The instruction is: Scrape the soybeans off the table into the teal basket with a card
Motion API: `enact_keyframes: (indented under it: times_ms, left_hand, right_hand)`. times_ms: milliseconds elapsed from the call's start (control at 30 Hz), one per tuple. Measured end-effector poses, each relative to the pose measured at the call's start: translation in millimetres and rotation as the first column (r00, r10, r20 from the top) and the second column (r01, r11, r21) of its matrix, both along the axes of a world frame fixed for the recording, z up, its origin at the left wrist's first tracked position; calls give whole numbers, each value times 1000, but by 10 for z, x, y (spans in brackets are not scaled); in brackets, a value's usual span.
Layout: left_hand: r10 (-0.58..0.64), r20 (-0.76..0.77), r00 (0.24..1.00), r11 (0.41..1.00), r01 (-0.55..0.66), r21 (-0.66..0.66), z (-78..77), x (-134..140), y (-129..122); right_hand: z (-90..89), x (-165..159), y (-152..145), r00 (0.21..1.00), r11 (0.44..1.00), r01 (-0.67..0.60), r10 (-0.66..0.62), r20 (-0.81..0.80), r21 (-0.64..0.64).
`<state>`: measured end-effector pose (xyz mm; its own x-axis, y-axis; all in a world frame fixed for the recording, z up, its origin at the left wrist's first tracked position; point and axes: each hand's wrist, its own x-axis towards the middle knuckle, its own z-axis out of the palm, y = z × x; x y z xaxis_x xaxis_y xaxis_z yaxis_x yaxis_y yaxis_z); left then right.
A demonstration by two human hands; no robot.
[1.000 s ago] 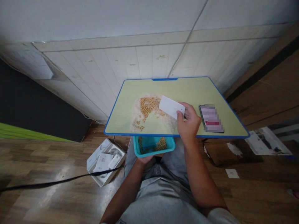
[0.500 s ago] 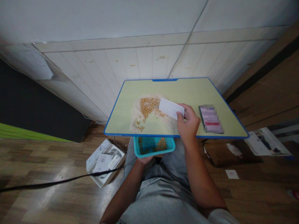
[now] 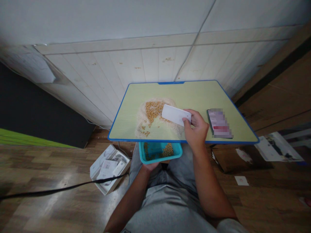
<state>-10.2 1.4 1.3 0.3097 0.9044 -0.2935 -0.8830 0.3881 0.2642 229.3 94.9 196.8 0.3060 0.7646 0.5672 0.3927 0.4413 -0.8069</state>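
My right hand point(image 3: 196, 127) pinches one end of a flat white scraper point(image 3: 175, 114) with rounded corners. The scraper's far end lies over a heap of round tan soybeans point(image 3: 153, 110). Pale rice-like grains point(image 3: 141, 120) spread around and under the beans on the green tabletop point(image 3: 191, 94). Below the table's near edge, my left hand point(image 3: 151, 166) grips a turquoise plastic basket point(image 3: 161, 159) from beneath; its fingers are mostly hidden. Soybeans point(image 3: 168, 149) lie inside the basket at its right and left sides.
A phone point(image 3: 220, 124) lies on the table right of my right hand. On the floor at left stands an open white box point(image 3: 110, 170) with cables and papers, a black strap point(image 3: 65, 187) crossing it. A brown box point(image 3: 239, 158) sits under the table's right side.
The scraper in my right hand has shifted slightly left and nearer to me, covering more of the beans at the heap's right edge. My left hand and the basket have stayed put.
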Motion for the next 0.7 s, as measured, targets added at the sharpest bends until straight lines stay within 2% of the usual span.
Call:
enact_keyframes:
  times_ms: [233,467,600,700]
  left_hand:
    - [-2,15,1000,999,2,33,81,34,7]
    - [32,45,998,998,-29,-63,-32,-5,4]
    - [35,68,997,999,-34,-19,-53,-16,-5]
    - [28,64,998,999,-30,42,-68,-6,1]
  right_hand:
    - [11,22,-14,999,999,37,-37,-2,-5]
    - [10,-4,-37,1000,1000,7,-7,-2,6]
    - [0,3,-35,999,999,34,-35,29,13]
    - [-14,9,-35,999,1000,-6,6,32,9]
